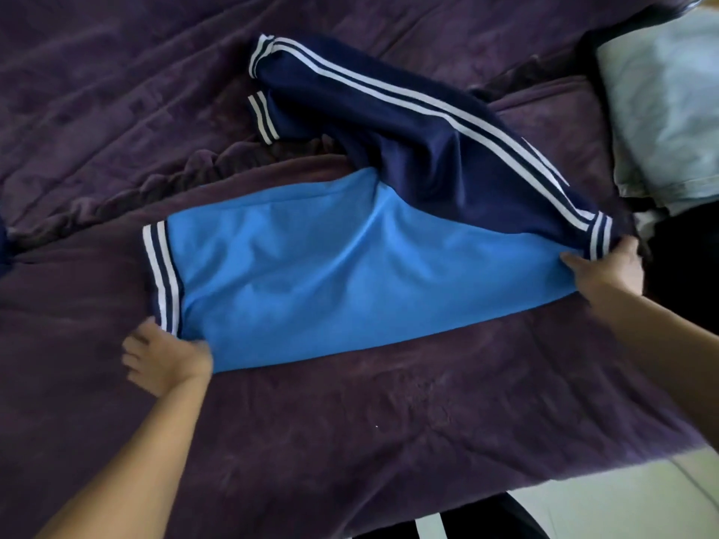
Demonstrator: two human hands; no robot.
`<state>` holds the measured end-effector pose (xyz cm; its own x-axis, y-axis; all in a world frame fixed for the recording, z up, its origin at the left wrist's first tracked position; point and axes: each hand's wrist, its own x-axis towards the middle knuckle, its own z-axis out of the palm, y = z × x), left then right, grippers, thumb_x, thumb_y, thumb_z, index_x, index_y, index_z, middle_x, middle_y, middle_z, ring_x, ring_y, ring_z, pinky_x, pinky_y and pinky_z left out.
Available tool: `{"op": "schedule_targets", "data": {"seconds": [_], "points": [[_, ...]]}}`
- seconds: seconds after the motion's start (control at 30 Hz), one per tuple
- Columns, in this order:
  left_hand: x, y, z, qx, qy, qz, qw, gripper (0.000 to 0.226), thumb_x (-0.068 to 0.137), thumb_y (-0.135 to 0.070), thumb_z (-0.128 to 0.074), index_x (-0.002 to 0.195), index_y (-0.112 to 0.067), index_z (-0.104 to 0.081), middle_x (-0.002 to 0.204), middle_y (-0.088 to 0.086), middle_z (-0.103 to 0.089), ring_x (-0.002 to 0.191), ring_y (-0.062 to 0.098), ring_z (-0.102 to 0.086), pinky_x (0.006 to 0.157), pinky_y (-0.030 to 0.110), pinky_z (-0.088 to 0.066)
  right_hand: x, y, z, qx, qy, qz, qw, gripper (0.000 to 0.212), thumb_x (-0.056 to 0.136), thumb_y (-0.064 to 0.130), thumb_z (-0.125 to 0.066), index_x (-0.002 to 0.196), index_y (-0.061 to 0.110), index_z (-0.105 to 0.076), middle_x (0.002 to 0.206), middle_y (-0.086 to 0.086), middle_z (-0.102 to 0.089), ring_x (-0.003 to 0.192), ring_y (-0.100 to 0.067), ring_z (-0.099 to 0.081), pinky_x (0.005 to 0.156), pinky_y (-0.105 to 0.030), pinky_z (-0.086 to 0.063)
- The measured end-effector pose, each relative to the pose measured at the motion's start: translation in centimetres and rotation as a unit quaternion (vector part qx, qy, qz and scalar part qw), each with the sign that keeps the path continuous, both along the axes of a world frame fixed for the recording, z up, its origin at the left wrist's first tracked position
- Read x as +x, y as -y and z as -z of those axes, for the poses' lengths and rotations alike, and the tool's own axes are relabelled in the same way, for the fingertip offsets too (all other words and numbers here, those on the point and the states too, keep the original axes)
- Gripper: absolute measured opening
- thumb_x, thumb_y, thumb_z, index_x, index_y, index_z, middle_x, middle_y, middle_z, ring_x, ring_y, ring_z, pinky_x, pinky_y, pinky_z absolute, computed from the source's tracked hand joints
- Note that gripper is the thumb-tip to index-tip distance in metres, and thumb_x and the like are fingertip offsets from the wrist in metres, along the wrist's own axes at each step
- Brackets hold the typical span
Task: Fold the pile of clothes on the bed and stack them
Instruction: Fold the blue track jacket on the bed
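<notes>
The striped hem corner is pinched by the curled fingers of the left hand (167,355), and the opposite striped end is gripped between thumb and fingers of the right hand (611,266). The jacket (350,274) is stretched flat near the front edge of the bed (350,422). If the pull is uneven, the loose navy sleeve (389,110) could be dragged askew and the fold creased.

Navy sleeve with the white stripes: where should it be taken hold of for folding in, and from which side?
Probably at its striped cuff, coming from the far left. The navy sleeve lies stretched diagonally away from the blue body, and that cuff is its free end on the bedspread. Left hand is at the hem; right hand pinches the opposite striped band.
</notes>
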<state>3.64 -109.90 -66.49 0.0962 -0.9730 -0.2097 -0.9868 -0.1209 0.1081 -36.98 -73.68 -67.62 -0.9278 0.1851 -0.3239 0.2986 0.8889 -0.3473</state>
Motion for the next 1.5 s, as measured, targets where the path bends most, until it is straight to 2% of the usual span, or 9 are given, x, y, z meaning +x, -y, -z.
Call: {"op": "schedule_targets", "data": {"seconds": [0.17, 0.27, 0.4, 0.7, 1.07, 1.17, 1.27, 1.37, 1.5], "points": [[-7.0, -5.5, 0.4, 0.021, -0.023, 0.296, 0.955, 0.054, 0.076, -0.007, -0.063, 0.129, -0.010, -0.054, 0.134, 0.019, -0.048, 0.122, 0.039, -0.043, 0.099, 0.050, -0.036, -0.1, -0.3, -0.4, -0.020, -0.002, -0.016, 1.000, 0.058, 0.079, 0.035, -0.076, 0.123, 0.011, -0.048, 0.123, -0.017, -0.060, 0.111, -0.037, -0.058, 0.093, -0.043, -0.045], [-11.2, -6.8, 1.0, 0.152, -0.002, 0.359, 0.921, 0.047, 0.086, -0.019, -0.059, 0.132, -0.015, -0.051, 0.128, 0.012, -0.050, 0.119, 0.033, -0.047, 0.096, 0.043, -0.042, -0.9, -1.6, -1.3, 0.042, 0.026, -0.022, 0.999, 0.052, 0.081, 0.028, -0.073, 0.123, 0.009, -0.049, 0.126, -0.021, -0.056, 0.115, -0.040, -0.053, 0.096, -0.047, -0.042], [-16.6, -5.8, 0.1, 0.089, -0.078, 0.363, 0.924, 0.025, 0.088, -0.018, -0.058, 0.112, -0.011, -0.063, 0.113, 0.014, -0.056, 0.106, 0.035, -0.055, 0.083, 0.041, -0.045, -1.6, 1.2, -3.0, 0.073, -0.113, -0.186, 0.973, 0.065, 0.077, 0.021, -0.067, 0.136, 0.021, -0.041, 0.138, -0.015, -0.044, 0.126, -0.037, -0.038, 0.100, -0.049, -0.032], [-28.4, 1.4, 0.2, 0.104, -0.312, 0.088, 0.940, 0.013, 0.088, -0.024, -0.058, 0.088, -0.018, -0.069, 0.092, 0.005, -0.068, 0.093, 0.028, -0.063, 0.078, 0.035, -0.050, -5.0, 11.6, -0.2, 0.017, -0.147, -0.477, 0.866, 0.048, 0.088, 0.035, -0.064, 0.132, 0.018, -0.055, 0.150, -0.016, -0.036, 0.141, -0.037, -0.028, 0.102, -0.055, -0.030], [-36.5, 8.7, 3.0, 0.317, -0.515, -0.184, 0.775, 0.056, 0.082, -0.056, -0.064, 0.123, -0.019, -0.057, 0.112, 0.007, -0.067, 0.097, 0.026, -0.066, 0.074, 0.036, -0.055, -7.2, 9.9, 6.9, 0.086, -0.158, -0.444, 0.878, 0.053, 0.095, 0.047, -0.030, 0.146, 0.034, -0.035, 0.156, -0.016, -0.024, 0.143, -0.037, -0.021, 0.105, -0.064, -0.021], [-39.7, 10.7, 2.0, 0.313, -0.531, -0.178, 0.767, 0.027, 0.083, -0.027, -0.069, 0.105, -0.014, -0.066, 0.099, 0.006, -0.072, 0.095, 0.026, -0.067, 0.081, 0.038, -0.056, -7.5, 9.8, 7.4, 0.095, -0.169, -0.445, 0.874, 0.053, 0.095, 0.046, -0.031, 0.146, 0.033, -0.035, 0.156, -0.016, -0.024, 0.143, -0.037, -0.022, 0.105, -0.064, -0.021], [-42.8, 13.7, -0.6, 0.248, -0.519, -0.168, 0.801, 0.012, 0.071, 0.002, -0.057, 0.074, -0.007, -0.064, 0.059, 0.002, -0.065, 0.068, 0.022, -0.065, 0.049, 0.023, -0.053, -7.6, 9.8, 8.0, 0.112, -0.183, -0.446, 0.869, 0.052, 0.095, 0.045, -0.033, 0.146, 0.033, -0.037, 0.156, -0.015, -0.024, 0.143, -0.037, -0.022, 0.105, -0.062, -0.021], [-44.4, 15.9, -2.3, 0.223, -0.582, -0.185, 0.760, 0.013, 0.046, 0.004, -0.048, 0.041, -0.006, -0.054, 0.041, 0.000, -0.054, 0.035, 0.014, -0.055, 0.039, 0.017, -0.043, -7.7, 9.9, 8.5, 0.124, -0.191, -0.441, 0.868, 0.052, 0.095, 0.045, -0.034, 0.145, 0.032, -0.039, 0.156, -0.015, -0.024, 0.143, -0.036, -0.022, 0.105, -0.061, -0.021], [-41.4, 17.1, 1.2, 0.267, -0.529, -0.201, 0.780, 0.006, 0.084, -0.015, -0.051, 0.084, -0.015, -0.057, 0.074, 0.001, -0.062, 0.073, 0.015, -0.061, 0.073, 0.025, -0.049, -7.7, 10.0, 8.5, 0.121, -0.200, -0.435, 0.869, 0.052, 0.095, 0.046, -0.033, 0.144, 0.032, -0.039, 0.156, -0.016, -0.025, 0.143, -0.036, -0.023, 0.106, -0.061, -0.019]]}}
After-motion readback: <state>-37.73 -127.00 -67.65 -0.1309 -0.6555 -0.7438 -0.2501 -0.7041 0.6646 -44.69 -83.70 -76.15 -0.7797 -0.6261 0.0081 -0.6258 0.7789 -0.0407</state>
